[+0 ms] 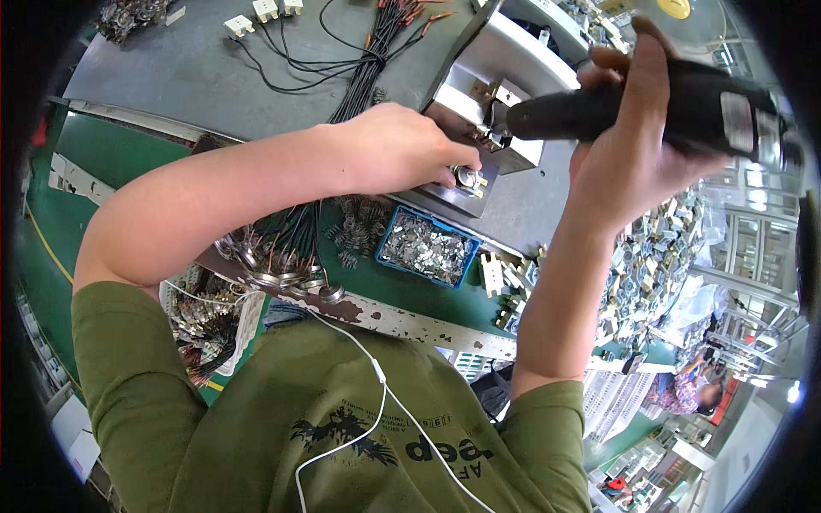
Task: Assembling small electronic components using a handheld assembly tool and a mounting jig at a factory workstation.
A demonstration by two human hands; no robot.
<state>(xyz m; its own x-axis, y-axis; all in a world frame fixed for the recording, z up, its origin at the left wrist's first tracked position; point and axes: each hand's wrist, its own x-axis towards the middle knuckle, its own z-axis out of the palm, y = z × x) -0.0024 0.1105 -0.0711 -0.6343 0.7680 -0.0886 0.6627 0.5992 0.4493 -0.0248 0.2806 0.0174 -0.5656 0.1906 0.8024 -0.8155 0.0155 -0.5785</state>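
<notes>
My left hand (398, 152) reaches across the bench with thumb and forefinger closed on a small round metal part (466, 178). That part sits on a dark metal block (436, 198) at the foot of a metal fixture (492, 64). My right hand (629, 158) is wrapped round a black power screwdriver (569, 115). The screwdriver lies nearly level, its narrow end pointing left at the fixture's opening, above and right of the round part. Its tip is hard to make out against the fixture.
Below the block stands a blue tray (467, 267) of small metal pieces, with loose springs (357, 224) beside it. Black wires (363, 77) lie behind my left hand. White connectors (646, 269) are heaped at right. Round metal parts with wires (286, 274) lie near the bench's front edge.
</notes>
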